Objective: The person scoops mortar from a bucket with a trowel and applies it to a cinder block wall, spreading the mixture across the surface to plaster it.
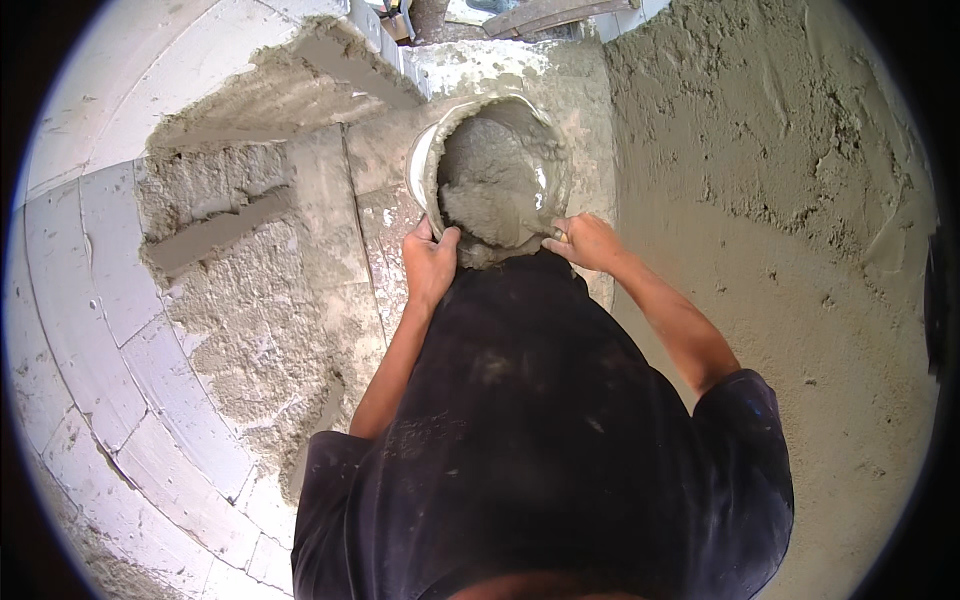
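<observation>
So the bucket sits upper centre of the frame, mouth facing the camera, with a good load of wet grey mortar in it. The left hand is on the rim at its lower left, fingers clamped over the edge with the thumb on the near side. The right hand is at the lower right of the rim, fingers closed on the edge too, as far as I can tell. There's a small yellowish bit by those fingers that I can't make out. The near side of the bucket is right up against the dark shirt.

My guess on handling: heavy, and the weight could slump to one side if you tip it, since the mix looks thick but soft. The bucket wall is probably a bit flexy, and that smeared rim is likely slick. I'd keep a hand on each side like this, thumbs hooked over, on the cleanest bits of lip.

White blocks fill the left of the frame, with rough patchy mortar beside them, and a big smeared grey surface takes up the right.
</observation>
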Demonstrator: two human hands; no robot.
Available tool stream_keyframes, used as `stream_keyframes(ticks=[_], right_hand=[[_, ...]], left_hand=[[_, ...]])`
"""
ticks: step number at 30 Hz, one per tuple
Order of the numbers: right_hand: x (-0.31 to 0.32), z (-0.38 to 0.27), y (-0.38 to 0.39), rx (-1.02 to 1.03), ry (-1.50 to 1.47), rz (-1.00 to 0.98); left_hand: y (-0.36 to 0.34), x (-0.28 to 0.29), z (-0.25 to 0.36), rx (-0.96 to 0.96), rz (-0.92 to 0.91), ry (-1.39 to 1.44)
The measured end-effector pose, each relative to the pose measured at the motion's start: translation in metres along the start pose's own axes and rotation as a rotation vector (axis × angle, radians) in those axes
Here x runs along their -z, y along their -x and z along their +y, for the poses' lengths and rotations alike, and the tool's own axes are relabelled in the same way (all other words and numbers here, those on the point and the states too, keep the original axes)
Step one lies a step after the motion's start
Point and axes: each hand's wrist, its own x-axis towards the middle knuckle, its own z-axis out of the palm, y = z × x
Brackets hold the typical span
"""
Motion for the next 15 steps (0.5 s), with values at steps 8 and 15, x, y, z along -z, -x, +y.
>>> stream_keyframes(ticks=[8, 15], right_hand=[[0.026, 0.007, 0.03, -0.085, 0.039, 0.34], [0.131, 0.009, 0.078, -0.122, 0.309, 0.741]], left_hand=[[-0.027, -0.012, 0.001, -0.188, 0.036, -0.061], [-0.07, -0.03, 0.029, -0.332, 0.115, -0.066]])
